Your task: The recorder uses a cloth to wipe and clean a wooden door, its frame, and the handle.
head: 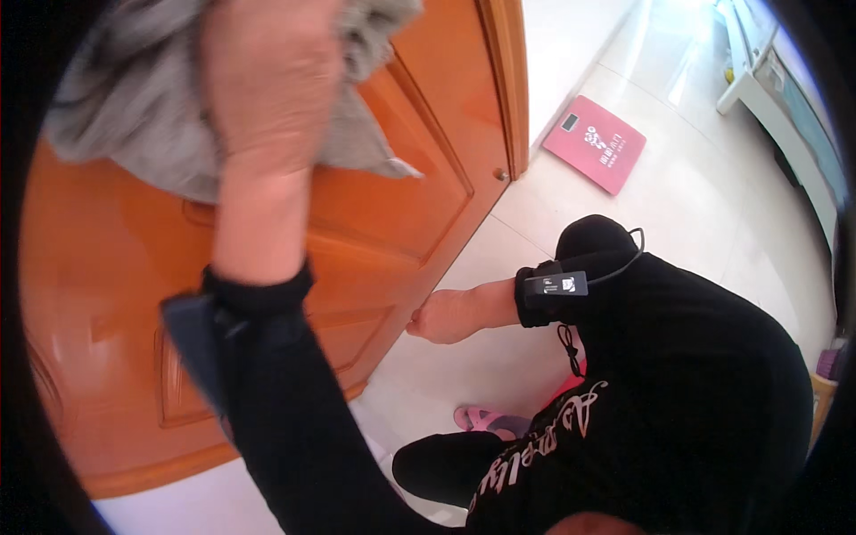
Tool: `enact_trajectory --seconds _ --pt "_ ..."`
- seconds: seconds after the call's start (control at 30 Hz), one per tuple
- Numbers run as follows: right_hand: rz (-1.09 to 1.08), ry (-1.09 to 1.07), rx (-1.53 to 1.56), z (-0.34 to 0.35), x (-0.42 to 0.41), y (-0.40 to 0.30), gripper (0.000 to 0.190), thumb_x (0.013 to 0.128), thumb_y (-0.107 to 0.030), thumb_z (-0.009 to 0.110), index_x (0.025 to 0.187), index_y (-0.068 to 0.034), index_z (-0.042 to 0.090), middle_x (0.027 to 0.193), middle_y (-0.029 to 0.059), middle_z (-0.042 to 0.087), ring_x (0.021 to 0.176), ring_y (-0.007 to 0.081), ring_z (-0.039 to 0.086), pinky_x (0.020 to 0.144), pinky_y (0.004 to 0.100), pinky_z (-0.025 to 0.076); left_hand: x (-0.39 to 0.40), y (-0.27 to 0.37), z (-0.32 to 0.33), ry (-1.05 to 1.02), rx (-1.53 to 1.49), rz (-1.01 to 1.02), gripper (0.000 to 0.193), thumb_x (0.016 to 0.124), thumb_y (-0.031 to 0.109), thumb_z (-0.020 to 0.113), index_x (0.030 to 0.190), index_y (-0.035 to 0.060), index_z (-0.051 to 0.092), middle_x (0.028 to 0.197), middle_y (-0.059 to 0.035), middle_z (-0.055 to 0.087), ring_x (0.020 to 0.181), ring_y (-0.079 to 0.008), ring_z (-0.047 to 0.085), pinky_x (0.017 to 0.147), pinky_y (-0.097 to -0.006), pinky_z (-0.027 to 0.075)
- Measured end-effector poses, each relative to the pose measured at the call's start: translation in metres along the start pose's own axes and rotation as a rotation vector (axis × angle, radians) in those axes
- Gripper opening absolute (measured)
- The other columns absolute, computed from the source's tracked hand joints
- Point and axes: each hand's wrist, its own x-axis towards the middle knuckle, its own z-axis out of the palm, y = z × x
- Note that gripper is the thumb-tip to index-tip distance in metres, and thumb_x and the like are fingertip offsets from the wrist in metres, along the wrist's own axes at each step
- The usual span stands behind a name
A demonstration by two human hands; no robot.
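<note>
My left hand [271, 87], blurred, presses or holds a grey cloth [154, 120] against the upper part of an orange-brown panelled wooden door [261, 348]. The fingers are hidden, and folds of cloth spread on both sides of the wrist. At the door's long free edge is my right hand [445, 317], its fingers curled against that edge, with the fingertips mostly hidden. Both wrists carry dark strapped-on devices over black sleeves.
Right of the wooden door frame [511, 80], a pink bathroom scale [598, 144] lies on the pale tiled floor [709, 200]. White-framed furniture [769, 100] stands at the far right. A pink slipper [481, 419] shows below my right hand, near my black-clothed leg.
</note>
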Motion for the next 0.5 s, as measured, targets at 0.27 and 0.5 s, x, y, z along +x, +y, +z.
enact_trajectory --seconds 0.27,0.5 --pt "0.361 0.110 0.128 0.008 -0.022 0.037 0.015 0.081 -0.010 0.061 0.089 -0.004 0.072 0.094 0.0151 0.071 0.089 0.0344 0.068 0.069 0.0432 0.055 -0.215 0.251 0.114 -0.732 -0.382 -0.001 0.054 0.093 0.039 0.050 0.138 0.0094 0.049 0.145 -0.0176 0.045 0.133 -0.0232 0.042 0.113 -0.0452 0.029" --pt "0.123 -0.083 -0.059 -0.082 -0.046 -0.028 0.016 0.075 -0.009 0.065 0.090 -0.011 0.070 0.102 0.0122 0.070 0.095 0.0286 0.066 0.074 0.0408 0.053 -0.345 0.252 0.066 -0.790 -0.665 0.215 0.041 0.088 0.023 0.051 0.126 0.0103 0.058 0.129 -0.0081 0.059 0.123 -0.0238 0.051 0.110 -0.0388 0.032"
